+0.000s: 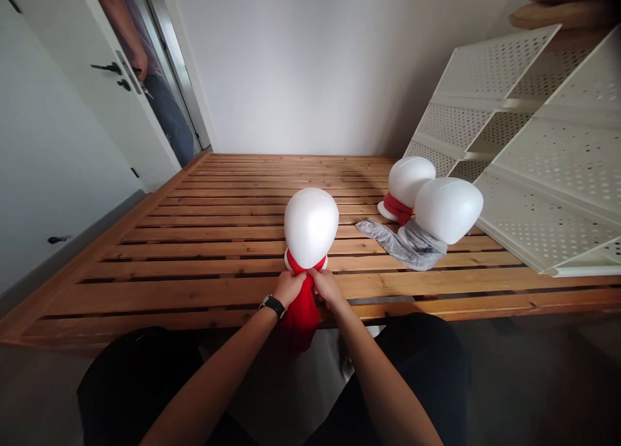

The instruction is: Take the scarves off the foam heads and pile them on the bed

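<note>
A white mannequin head (311,225) stands upright on the wooden slats in front of me. Round its neck goes a red scarf (301,313), whose loose end hangs down over the slats' front edge. My left hand (290,287), with a black watch on the wrist, grips the scarf just below the neck. Close beside it, my right hand (326,287) pinches the scarf too, thumbs nearly meeting. To the right are two more white heads, one with a red scarf (398,208) at its neck, the other with a grey scarf (412,245) trailing left across the slats.
The slatted wooden platform (194,267) reaches back to a white wall. White perforated panels (557,168) lean on the right. At the left, another person's hand (140,64) is by the partly open door (72,90). My knees are under the platform's front edge.
</note>
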Available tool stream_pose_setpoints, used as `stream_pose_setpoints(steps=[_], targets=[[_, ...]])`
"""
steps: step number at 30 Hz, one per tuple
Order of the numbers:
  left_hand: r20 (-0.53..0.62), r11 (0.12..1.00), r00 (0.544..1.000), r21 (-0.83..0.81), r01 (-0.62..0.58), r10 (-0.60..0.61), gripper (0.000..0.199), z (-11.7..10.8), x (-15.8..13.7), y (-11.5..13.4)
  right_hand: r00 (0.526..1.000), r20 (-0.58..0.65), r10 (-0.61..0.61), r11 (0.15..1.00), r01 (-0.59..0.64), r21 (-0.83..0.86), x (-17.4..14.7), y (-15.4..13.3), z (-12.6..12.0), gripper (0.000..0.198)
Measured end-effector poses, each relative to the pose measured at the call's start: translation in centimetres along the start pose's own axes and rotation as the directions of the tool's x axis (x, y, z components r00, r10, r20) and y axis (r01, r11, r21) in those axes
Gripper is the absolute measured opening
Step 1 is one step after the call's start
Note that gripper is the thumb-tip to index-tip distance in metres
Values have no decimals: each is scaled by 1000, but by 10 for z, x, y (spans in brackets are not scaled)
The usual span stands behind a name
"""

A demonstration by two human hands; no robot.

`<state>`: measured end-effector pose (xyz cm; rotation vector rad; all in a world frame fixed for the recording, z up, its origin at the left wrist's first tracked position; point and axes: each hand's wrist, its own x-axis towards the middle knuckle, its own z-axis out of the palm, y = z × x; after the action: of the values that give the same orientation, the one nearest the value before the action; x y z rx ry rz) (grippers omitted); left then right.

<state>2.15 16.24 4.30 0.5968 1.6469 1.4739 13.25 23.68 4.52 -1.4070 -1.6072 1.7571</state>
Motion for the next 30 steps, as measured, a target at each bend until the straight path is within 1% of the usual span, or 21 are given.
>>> stream_pose_setpoints(steps=[3, 6, 11, 15, 17, 20, 22, 23, 25, 27, 28, 30], targets=[[-41, 995, 999, -100, -20, 15, 16, -3, 0, -1, 999, -43, 5, 1000, -4, 26, 4, 2, -1, 45], [-23, 971, 1000, -238, -18, 13, 23, -6, -2, -1, 997, -73, 6, 996, 1, 94, 6, 2, -7, 45], [-2, 891, 1000, -454, -6, 6, 38, -8, -4, -1, 994, -107, 33, 965, -4, 264, 10, -3, -27, 40], [-10, 826, 1000, -563, -26, 25, 41, -12, -5, -4, 991, -108, 73, 934, -30, 355, 12, -5, -40, 42], [-9, 807, 999, -589, -37, 39, 43, -15, -5, -6, 993, -62, 98, 930, -69, 361, 8, -3, -40, 45], [45, 793, 996, -608, -29, 71, 47, -19, -5, -7, 988, 88, 129, 943, -150, 296, -3, 3, -33, 53], [111, 802, 990, -598, -1, 84, 48, -22, -7, -8, 979, 173, 111, 967, -146, 207, -9, 7, -24, 54], [147, 815, 986, -579, 18, 83, 47, -23, -8, -8, 978, 192, 81, 979, -115, 171, -12, 8, -19, 53], [227, 854, 970, -518, 50, 81, 45, -24, -10, -9, 984, 177, 3, 988, -30, 154, -15, 10, -10, 49], [281, 883, 956, -466, 57, 87, 43, -22, -11, -10, 991, 123, -50, 981, 26, 191, -15, 10, -4, 47], [282, 885, 955, -463, 46, 98, 43, -21, -12, -10, 995, 86, -59, 975, 39, 219, -15, 10, -3, 46], [243, 865, 962, -501, 14, 126, 43, -18, -12, -11, 999, 17, -48, 958, 41, 283, -12, 8, -6, 41]])
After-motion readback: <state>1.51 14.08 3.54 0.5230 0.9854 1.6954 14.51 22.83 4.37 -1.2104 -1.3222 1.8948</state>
